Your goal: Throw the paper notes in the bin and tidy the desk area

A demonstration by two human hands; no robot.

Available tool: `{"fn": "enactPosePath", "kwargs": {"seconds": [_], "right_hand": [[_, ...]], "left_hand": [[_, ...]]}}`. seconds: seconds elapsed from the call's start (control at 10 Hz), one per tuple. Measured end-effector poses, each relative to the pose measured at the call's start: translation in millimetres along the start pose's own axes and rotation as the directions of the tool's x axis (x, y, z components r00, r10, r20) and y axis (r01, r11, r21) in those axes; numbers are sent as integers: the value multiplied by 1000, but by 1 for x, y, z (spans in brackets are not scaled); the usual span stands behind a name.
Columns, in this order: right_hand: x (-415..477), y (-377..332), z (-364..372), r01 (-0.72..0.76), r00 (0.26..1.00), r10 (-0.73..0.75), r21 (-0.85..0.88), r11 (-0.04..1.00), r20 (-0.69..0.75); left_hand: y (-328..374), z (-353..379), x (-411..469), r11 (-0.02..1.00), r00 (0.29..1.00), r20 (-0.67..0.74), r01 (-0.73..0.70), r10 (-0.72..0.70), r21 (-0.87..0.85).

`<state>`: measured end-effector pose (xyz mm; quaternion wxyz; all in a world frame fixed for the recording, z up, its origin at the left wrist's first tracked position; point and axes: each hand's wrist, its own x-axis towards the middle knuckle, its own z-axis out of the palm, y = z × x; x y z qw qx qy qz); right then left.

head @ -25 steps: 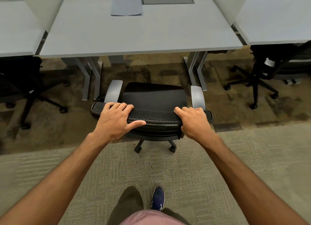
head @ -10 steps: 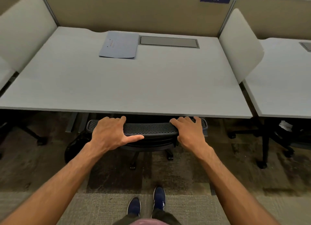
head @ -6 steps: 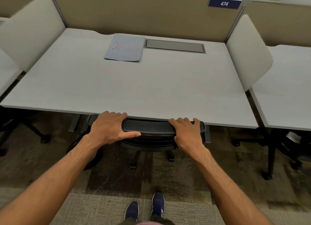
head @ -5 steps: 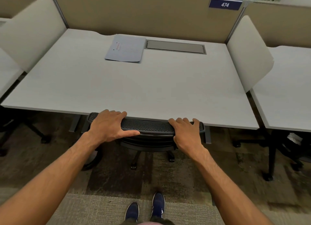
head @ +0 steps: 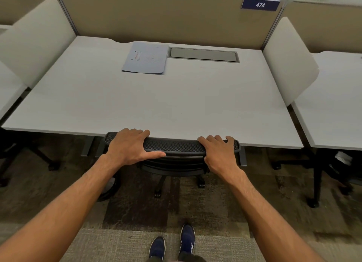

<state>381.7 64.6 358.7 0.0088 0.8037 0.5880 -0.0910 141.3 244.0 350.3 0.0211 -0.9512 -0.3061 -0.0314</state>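
Note:
A black mesh office chair [head: 176,146] is tucked under the grey desk [head: 148,103], with only the top of its backrest and its base showing. My left hand [head: 130,147] grips the left end of the backrest top. My right hand [head: 219,154] holds the right end. At the back of the desk lies a pale blue sheet of paper [head: 146,57] with small print. No bin is in view.
A grey cable hatch [head: 203,54] sits beside the paper. White side screens [head: 288,60] and a beige back panel with a "474" sign [head: 260,4] close in the desk. Neighbouring desks and another chair base [head: 313,201] stand right; my feet [head: 172,244] are on carpet.
The chair has rolled forward from open floor to under the desk, both hands still on its backrest. I have stepped closer to the desk.

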Motion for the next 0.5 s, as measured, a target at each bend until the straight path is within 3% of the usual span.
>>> {"fn": "enactPosePath", "kwargs": {"seconds": [0.1, 0.3, 0.4, 0.5], "right_hand": [[1, 3, 0, 18, 1000, -18, 27, 999, 4], [-2, 8, -6, 70, 987, -82, 86, 994, 141], [-8, 6, -15, 21, 999, -28, 184, 983, 38], [-5, 4, -32, 19, 992, 8, 212, 977, -125]], "left_hand": [[0, 1, 0, 1000, 999, 33, 16, -16, -10], [1, 7, -8, 994, 994, 97, 57, -49, -89], [5, -2, -9, 988, 993, 89, 91, -81, -126], [10, -21, 1, 992, 996, -43, 77, -82, -96]]}}
